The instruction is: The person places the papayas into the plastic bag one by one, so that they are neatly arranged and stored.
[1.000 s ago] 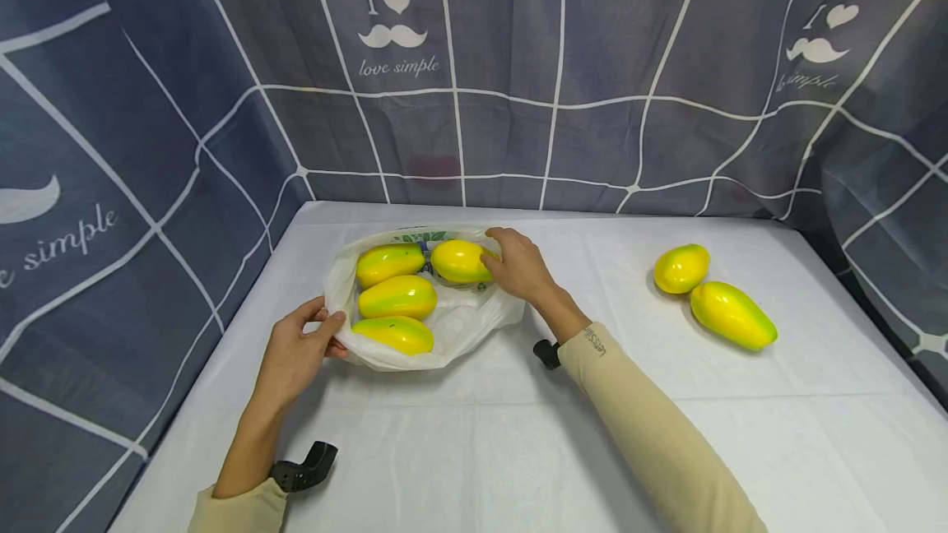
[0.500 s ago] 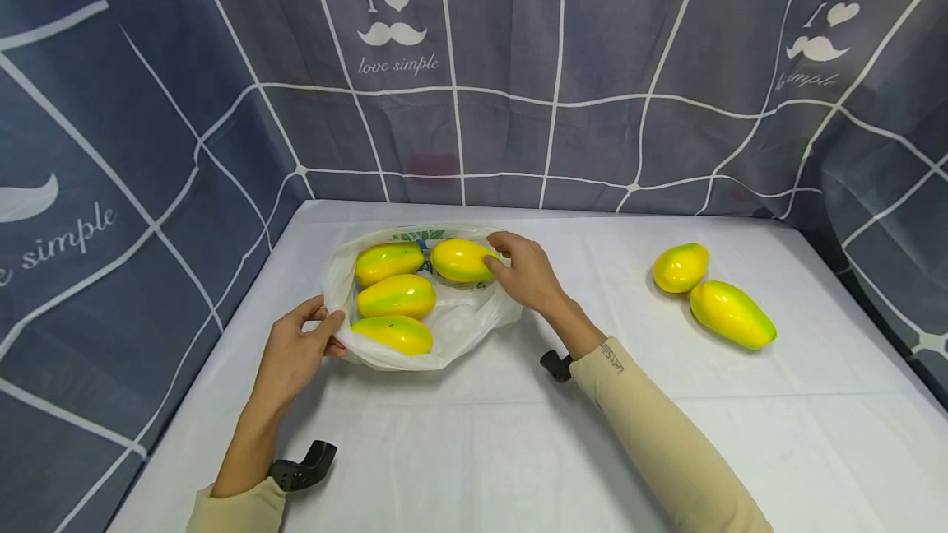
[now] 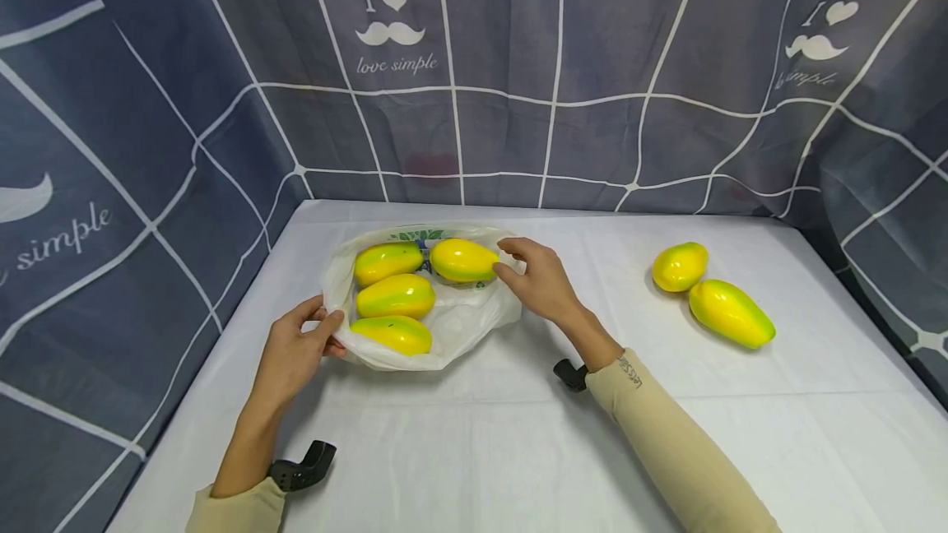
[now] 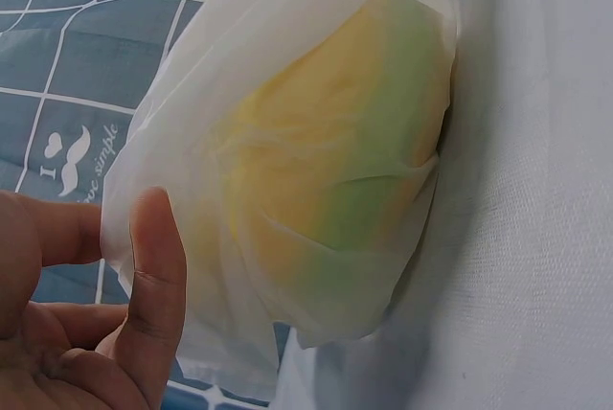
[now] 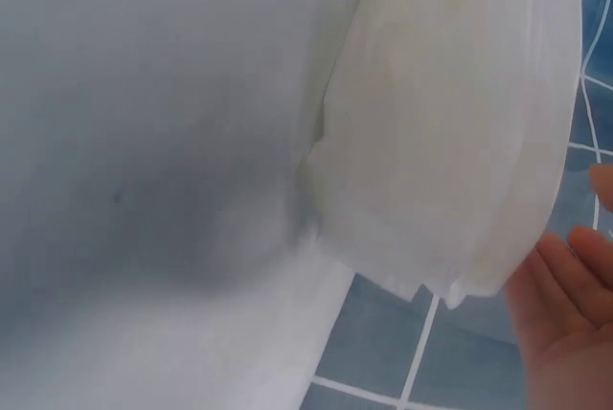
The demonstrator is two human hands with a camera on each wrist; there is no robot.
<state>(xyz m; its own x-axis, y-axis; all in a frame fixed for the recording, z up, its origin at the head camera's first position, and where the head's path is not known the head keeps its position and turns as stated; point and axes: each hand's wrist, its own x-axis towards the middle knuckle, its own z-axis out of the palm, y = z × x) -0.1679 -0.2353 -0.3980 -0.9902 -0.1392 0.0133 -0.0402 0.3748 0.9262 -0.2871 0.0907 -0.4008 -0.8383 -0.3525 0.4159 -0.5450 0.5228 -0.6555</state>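
Note:
A white plastic bag (image 3: 474,323) lies with its mouth spread wide on the table, green print on its inner back side. Several glossy yellow-green mangoes are inside: three stacked along the left, one mango (image 3: 462,260) at the back right. My left hand (image 3: 292,352) pinches the bag's left rim between thumb and fingers; through the film in the left wrist view a mango (image 4: 335,151) shows. At the right rim is my right hand (image 3: 542,280), its thumb close to the back-right mango's tip, fingers loosely bent. The right wrist view has those fingers (image 5: 565,285) beside the bag's edge, thumb apart.
Two more mangoes, one mango (image 3: 680,267) behind another mango (image 3: 731,314), lie close together on the right part of the white-covered table (image 3: 459,451). A dark grid-patterned curtain (image 3: 504,138) rises along the back and both sides.
My right hand has drawn back to the right and slightly toward me, off the back-right mango, which stays in the bag. The left hand keeps its place on the rim.

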